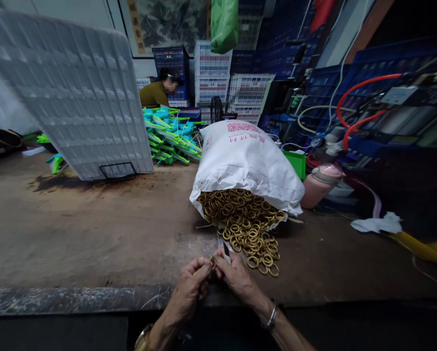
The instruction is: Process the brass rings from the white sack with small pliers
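Observation:
At the near edge of the worn brown workbench point(94, 234), my left hand point(191, 287) and my right hand point(236, 275) are together. The left hand pinches a small brass ring point(212, 262) between its fingertips. The right hand's fingers are closed round a small dark and white tool or piece point(226, 252) that touches the ring. Just beyond the hands lies a spill of several brass rings point(253, 234), pouring from the open mouth of a white woven sack point(246, 158) lying on its side.
A large grey moulded tray point(68, 87) leans upright at the back left. Green and blue plastic parts point(170, 136) are piled behind, with a person in an olive top point(156, 92). Stacked crates point(213, 73), a pink bottle point(319, 183), and red hoses point(357, 105) stand to the right.

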`<move>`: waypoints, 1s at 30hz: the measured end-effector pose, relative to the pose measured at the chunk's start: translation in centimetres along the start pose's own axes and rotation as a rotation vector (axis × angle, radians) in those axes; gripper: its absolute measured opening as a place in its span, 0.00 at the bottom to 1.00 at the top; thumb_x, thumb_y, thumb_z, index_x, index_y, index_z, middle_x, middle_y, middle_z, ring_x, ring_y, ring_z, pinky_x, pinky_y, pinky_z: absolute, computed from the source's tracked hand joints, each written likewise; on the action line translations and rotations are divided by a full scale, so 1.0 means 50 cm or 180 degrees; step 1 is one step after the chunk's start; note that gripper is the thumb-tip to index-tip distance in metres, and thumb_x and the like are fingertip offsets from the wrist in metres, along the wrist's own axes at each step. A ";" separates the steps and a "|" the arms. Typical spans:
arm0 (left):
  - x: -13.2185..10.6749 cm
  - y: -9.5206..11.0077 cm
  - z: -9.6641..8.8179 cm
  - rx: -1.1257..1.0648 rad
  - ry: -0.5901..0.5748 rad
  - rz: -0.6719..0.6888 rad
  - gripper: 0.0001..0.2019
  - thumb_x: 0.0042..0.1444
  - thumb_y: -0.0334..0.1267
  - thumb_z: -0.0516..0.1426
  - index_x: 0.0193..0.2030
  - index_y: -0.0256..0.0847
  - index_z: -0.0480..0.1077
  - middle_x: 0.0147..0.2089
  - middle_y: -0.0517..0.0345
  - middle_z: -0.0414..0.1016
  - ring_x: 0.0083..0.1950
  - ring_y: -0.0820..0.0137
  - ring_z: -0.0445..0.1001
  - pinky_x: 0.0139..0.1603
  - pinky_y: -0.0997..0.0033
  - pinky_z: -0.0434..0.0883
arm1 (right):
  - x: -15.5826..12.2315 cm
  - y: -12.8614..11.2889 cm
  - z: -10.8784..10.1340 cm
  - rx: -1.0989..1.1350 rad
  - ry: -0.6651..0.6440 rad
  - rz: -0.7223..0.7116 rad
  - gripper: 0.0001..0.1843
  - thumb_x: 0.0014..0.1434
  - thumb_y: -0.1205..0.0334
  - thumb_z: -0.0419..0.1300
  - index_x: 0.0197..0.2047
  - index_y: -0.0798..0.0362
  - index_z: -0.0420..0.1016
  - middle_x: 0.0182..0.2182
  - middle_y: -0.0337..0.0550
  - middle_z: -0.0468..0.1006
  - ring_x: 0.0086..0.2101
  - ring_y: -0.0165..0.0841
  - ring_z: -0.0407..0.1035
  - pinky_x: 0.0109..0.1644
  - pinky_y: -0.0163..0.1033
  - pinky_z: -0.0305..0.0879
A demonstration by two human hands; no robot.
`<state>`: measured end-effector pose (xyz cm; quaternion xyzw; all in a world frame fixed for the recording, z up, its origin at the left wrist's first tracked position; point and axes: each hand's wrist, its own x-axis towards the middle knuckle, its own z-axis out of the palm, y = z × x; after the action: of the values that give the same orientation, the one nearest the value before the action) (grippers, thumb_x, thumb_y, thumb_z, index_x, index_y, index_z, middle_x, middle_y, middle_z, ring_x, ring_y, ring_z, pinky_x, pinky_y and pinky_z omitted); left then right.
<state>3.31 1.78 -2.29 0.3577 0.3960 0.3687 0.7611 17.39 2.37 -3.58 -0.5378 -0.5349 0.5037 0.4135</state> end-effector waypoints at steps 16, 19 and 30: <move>0.007 0.002 0.004 -0.0192 0.0523 -0.0167 0.14 0.43 0.40 0.59 0.33 0.43 0.57 0.19 0.72 0.60 0.13 0.84 0.50 0.13 0.83 0.43 | -0.010 -0.034 0.010 -0.0681 0.0142 0.0070 0.11 0.52 0.55 0.51 0.25 0.53 0.61 0.18 0.31 0.60 0.21 0.24 0.53 0.25 0.30 0.51; 0.005 0.010 0.005 -0.0460 0.0474 -0.0344 0.15 0.40 0.38 0.60 0.31 0.42 0.56 0.19 0.72 0.60 0.13 0.85 0.50 0.13 0.83 0.43 | -0.014 -0.041 0.012 -0.0756 0.0004 -0.0044 0.10 0.52 0.55 0.53 0.33 0.53 0.65 0.19 0.30 0.61 0.21 0.25 0.54 0.24 0.30 0.51; 0.006 0.003 0.004 -0.1182 0.0253 -0.0591 0.16 0.38 0.35 0.62 0.29 0.40 0.56 0.22 0.68 0.63 0.13 0.87 0.47 0.14 0.83 0.40 | -0.002 -0.039 0.011 -0.0216 0.0155 0.0246 0.11 0.51 0.54 0.53 0.24 0.53 0.65 0.18 0.33 0.65 0.21 0.26 0.59 0.27 0.31 0.56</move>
<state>3.59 2.06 -2.19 0.1585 0.3823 0.3774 0.8285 16.53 2.39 -1.75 -0.5839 -0.5203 0.4876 0.3881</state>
